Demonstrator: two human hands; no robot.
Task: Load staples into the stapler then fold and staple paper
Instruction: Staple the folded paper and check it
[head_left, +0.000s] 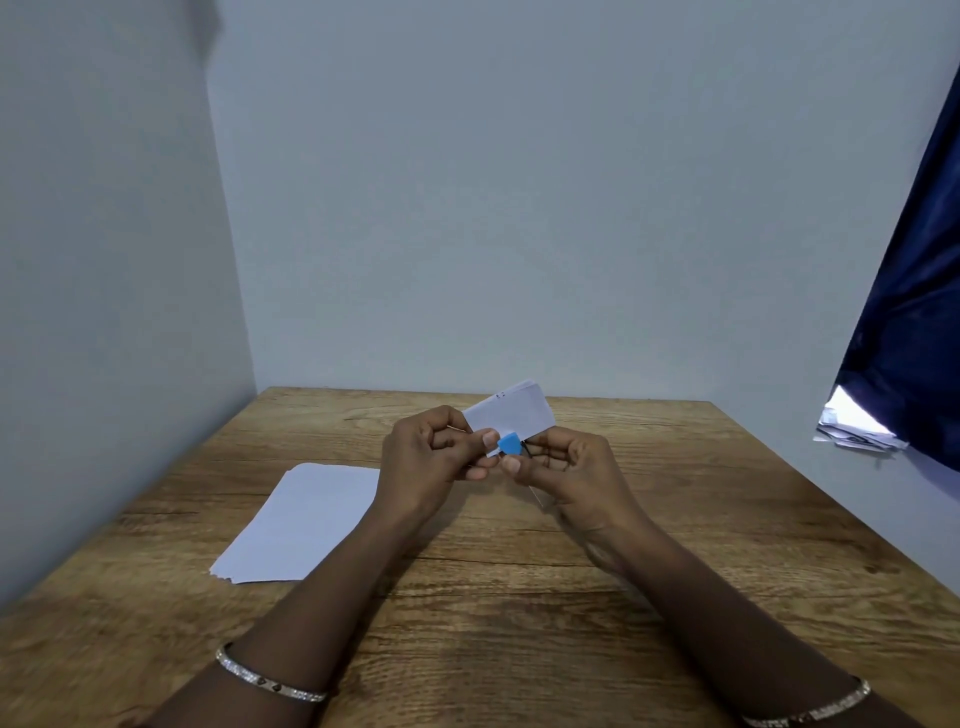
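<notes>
A small folded white paper (514, 411) is held up above the middle of the wooden table (519, 597). My left hand (428, 460) pinches its near left end between thumb and fingers. My right hand (566, 467) grips a small blue stapler (509, 444), only its blue nose showing, clamped on the paper's near edge beside my left thumb. The rest of the stapler is hidden in my right palm.
A stack of white paper sheets (296, 525) lies flat on the table to the left of my left forearm. Grey walls close the table at the back and left. A dark blue curtain (914, 322) hangs at the right, with crumpled papers (857, 431) under it.
</notes>
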